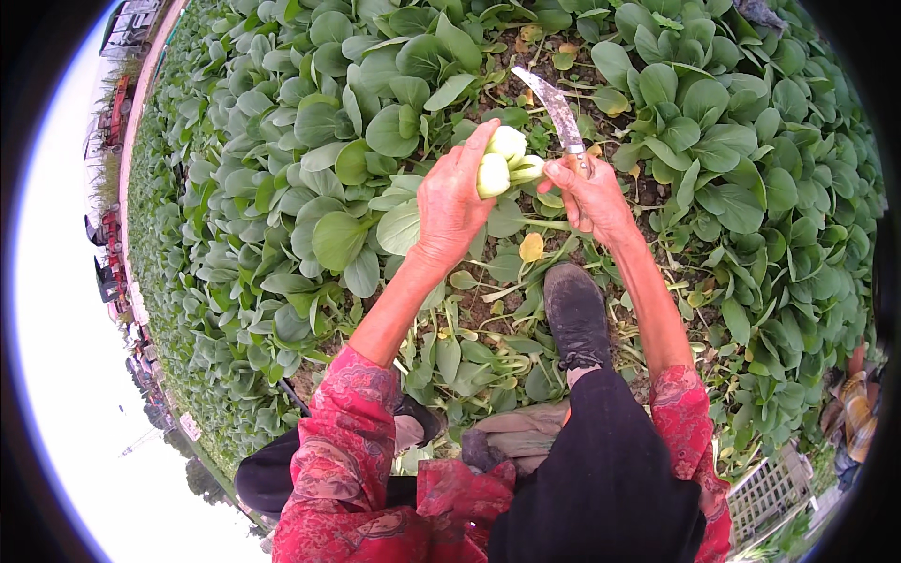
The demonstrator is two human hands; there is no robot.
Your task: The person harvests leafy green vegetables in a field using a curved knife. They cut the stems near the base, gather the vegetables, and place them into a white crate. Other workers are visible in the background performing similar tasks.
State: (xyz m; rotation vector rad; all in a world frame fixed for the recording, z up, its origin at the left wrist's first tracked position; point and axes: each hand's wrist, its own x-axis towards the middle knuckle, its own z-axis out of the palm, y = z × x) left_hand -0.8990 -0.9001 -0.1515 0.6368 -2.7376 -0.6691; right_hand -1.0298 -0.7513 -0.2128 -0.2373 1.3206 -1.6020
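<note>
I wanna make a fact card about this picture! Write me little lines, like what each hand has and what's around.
Left hand: holding pale-bottomed green vegetables
Right hand: gripping a curved knife by its handle, blade pointing away from the person
Around the hands: rows of leafy green plants
On the ground: a yellow leaf, near a dark shoe
Lower right: a pale crate
Clothes: red patterned sleeves, dark trousers

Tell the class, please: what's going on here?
A person's left hand holds pale-stemmed greens. The right hand grips a curved knife, its blade pointing away from the body, with fingertips close to a stalk of the greens. Leafy plants grow on both sides, and loose leaves lie near a dark shoe.
</note>
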